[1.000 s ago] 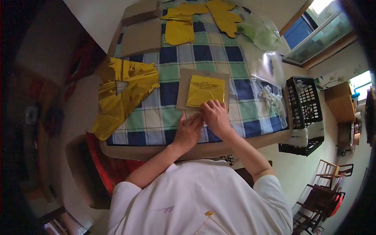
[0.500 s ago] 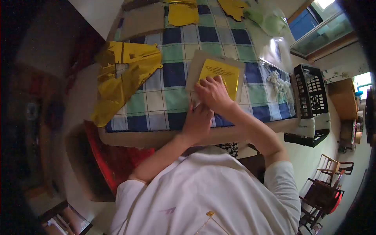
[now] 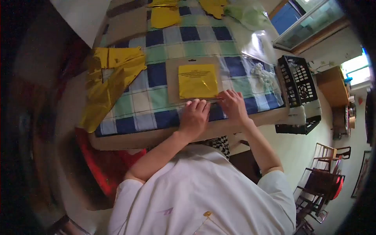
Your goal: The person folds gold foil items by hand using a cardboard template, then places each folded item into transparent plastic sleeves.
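A flat packaging bag (image 3: 172, 84) with a dark hang slot at its top lies squarely on the checked cloth. In its middle shows a folded shiny yellow sheet (image 3: 197, 83) with small dark print near the top. My left hand (image 3: 194, 117) is closed at the bag's lower edge, its fingers bent and side by side. At the lower right corner, my right hand (image 3: 232, 105) pinches the bag's edge. Both thumbs are mostly hidden.
Gold foil pieces lie at left (image 3: 113, 82) and at the back (image 3: 164, 16). A clear plastic bag (image 3: 256, 41) and a white bundle (image 3: 263, 76) sit at right, near a black crate (image 3: 300, 84). The checked cloth (image 3: 156, 100) covers the table.
The packaging bag has turned from tilted to square. My right hand has moved off the yellow sheet to the lower right corner; my left hand has come out from beneath it, and the hands are apart.
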Demonstrator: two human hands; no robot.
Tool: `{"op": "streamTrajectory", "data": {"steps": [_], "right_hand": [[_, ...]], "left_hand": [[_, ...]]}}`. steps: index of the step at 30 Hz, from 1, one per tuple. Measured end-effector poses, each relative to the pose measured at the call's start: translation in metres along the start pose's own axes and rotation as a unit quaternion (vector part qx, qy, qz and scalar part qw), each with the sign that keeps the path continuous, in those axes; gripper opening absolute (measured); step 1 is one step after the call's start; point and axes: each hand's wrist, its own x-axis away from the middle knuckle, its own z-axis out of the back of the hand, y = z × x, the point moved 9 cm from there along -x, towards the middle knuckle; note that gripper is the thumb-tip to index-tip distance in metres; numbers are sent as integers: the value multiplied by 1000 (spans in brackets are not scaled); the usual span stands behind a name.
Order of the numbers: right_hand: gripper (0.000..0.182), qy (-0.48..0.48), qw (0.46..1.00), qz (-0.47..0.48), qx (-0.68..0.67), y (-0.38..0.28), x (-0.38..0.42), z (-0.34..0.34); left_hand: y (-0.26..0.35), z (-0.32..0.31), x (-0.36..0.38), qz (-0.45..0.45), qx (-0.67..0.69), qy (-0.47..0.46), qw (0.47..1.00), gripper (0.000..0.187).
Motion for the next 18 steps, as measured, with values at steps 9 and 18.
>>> {"op": "streamTrajectory", "data": {"steps": [9, 18], "right_hand": [[12, 110, 948, -137, -267, 80, -2, 19], [14, 158, 915, -338, 152, 286, 82, 129]], "left_hand": [[-7, -12, -1, 4, -55, -55, 997, 46], [-18, -16, 1, 36, -40, -48, 997, 49]]}}
